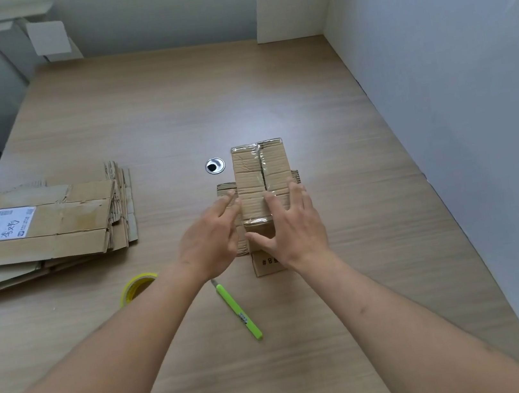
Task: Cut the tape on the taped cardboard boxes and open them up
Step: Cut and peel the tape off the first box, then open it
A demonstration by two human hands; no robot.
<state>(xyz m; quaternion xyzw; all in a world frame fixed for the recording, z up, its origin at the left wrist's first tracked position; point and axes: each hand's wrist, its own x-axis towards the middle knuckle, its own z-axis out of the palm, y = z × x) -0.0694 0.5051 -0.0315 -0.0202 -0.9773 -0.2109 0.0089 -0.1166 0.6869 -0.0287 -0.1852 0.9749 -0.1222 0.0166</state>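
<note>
Both hands flat, gripping nothing: right hand (292, 225) presses box (261, 175) mid-frame, left hand (212, 237) alongside. Risk: knife (239, 312) lies loose near wrist; could get knocked.

Small flattened brown cardboard box (262, 182) lies flat on wooden desk (327, 139), long axis running away from viewer. Clear glossy tape along its centre seam, wrinkled; dark gap shows along the seam's middle. Side flaps jut out left and right beneath it; near flap printed "#8". Slim lime-green utility knife (239, 312) lies loose on desk just beside box's near left corner, blade end toward box. Stack of larger flattened brown cardboard boxes (40, 229) at desk's left, top one bearing white shipping label.
</note>
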